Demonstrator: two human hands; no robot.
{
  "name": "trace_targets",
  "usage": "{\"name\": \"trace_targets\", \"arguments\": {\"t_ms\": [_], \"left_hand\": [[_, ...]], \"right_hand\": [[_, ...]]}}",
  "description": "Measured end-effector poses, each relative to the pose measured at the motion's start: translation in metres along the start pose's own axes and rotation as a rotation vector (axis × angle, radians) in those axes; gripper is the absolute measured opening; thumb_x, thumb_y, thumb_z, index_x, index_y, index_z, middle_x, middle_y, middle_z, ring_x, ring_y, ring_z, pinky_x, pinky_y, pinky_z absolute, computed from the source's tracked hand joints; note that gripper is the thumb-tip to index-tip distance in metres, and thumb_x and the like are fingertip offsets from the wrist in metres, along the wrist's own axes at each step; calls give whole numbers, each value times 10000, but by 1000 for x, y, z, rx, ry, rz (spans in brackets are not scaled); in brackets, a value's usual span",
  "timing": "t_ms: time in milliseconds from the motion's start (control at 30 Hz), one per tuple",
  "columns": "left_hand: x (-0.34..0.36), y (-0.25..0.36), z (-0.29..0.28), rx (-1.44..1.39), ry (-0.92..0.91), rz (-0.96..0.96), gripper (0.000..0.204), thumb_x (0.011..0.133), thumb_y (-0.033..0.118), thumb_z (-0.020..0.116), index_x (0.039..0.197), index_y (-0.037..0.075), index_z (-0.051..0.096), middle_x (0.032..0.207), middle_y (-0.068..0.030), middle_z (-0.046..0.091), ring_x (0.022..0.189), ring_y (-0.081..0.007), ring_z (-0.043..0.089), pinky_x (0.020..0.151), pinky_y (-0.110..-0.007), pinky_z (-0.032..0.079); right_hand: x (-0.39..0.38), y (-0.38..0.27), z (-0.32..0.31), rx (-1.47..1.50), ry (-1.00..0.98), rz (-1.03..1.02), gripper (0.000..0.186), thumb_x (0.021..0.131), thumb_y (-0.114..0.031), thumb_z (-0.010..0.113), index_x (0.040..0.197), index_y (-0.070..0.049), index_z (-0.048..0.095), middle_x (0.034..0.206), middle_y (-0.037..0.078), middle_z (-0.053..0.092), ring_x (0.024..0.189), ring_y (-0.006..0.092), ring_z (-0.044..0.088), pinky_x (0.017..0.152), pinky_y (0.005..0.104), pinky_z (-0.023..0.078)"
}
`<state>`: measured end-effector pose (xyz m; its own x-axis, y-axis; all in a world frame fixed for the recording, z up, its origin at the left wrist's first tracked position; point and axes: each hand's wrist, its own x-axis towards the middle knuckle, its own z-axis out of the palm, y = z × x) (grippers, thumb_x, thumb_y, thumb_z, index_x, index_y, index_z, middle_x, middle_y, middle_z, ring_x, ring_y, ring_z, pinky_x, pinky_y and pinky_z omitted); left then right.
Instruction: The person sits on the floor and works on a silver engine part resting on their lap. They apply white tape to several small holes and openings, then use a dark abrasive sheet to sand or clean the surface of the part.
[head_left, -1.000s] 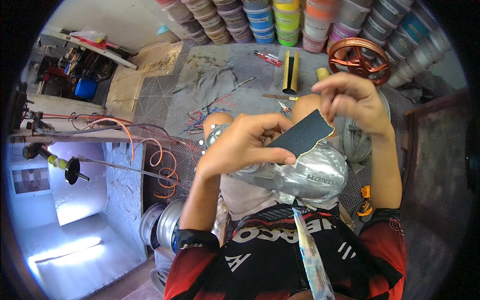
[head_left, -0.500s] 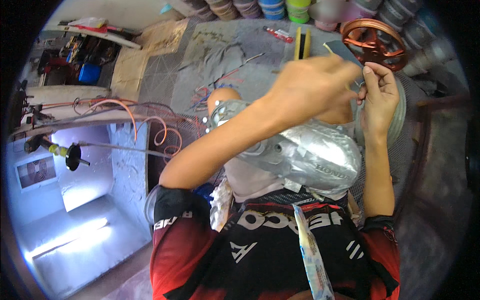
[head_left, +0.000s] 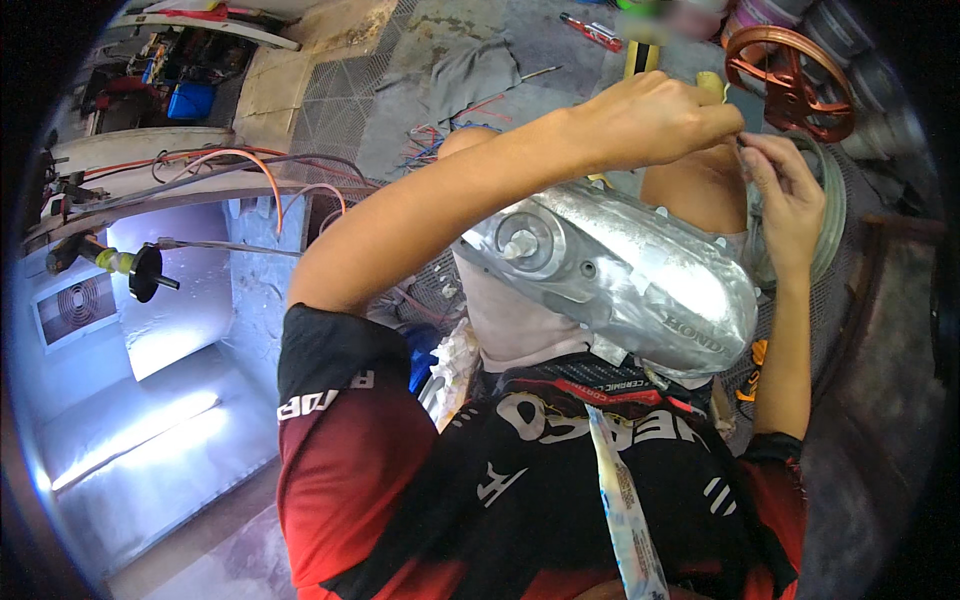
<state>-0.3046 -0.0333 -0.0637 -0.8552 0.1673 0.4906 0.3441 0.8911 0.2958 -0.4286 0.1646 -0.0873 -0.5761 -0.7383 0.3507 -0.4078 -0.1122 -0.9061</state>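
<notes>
A silver metal engine cover [head_left: 640, 270], long and rounded, rests across my lap below both hands. My left hand [head_left: 668, 122] reaches over it with the fingers curled closed, knuckles up. Its fingertips meet those of my right hand [head_left: 787, 200], which is raised at the right in a pinch. Something small and dark shows where the fingertips meet, too small to name. A thin yellow strand [head_left: 726, 95] shows beside the left knuckles. My left fingertips are mostly hidden behind the hand.
Just beyond the hands stands a copper-coloured spoked wheel [head_left: 790, 92]; a pale round rim [head_left: 832, 205] lies by my right wrist. Paint buckets [head_left: 838, 30] line the far right. A grey cloth [head_left: 475, 78] lies on the floor. Left are hoses [head_left: 265, 190] and a lit booth [head_left: 170, 440].
My left hand, blurred before, is now sharper, and its fingertips meet those of my right hand. The whole view has shifted, showing more of the engine cover.
</notes>
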Motion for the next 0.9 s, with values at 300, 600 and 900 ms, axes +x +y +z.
{"name": "trace_targets", "arguments": {"t_ms": [300, 600, 900], "left_hand": [[-19, 4, 22, -86, -103, -110, 249, 948, 302, 656, 1067, 85, 683, 1010, -114, 674, 871, -362, 692, 734, -470, 556], [-12, -7, 25, -219, -121, -202, 269, 922, 310, 680, 1048, 76, 722, 896, -185, 721, 881, -390, 704, 810, -465, 549], [-14, -31, 35, -462, -253, -445, 237, 874, 300, 728, 1010, 115, 789, 942, -122, 767, 896, -279, 735, 834, -380, 557]], "right_hand": [[-16, 1, 7, -494, -63, -360, 141, 829, 0, 770, 967, 12, 740, 911, 109, 690, 840, 245, 652, 776, 351, 521], [-1, 3, 5, -498, -191, -186, 115, 902, -37, 723, 979, 46, 702, 832, 120, 647, 737, 230, 630, 703, 326, 498], [1, -2, 21, -495, -148, -267, 134, 888, -22, 730, 1018, 8, 719, 889, 113, 688, 809, 231, 680, 740, 322, 528]]}}
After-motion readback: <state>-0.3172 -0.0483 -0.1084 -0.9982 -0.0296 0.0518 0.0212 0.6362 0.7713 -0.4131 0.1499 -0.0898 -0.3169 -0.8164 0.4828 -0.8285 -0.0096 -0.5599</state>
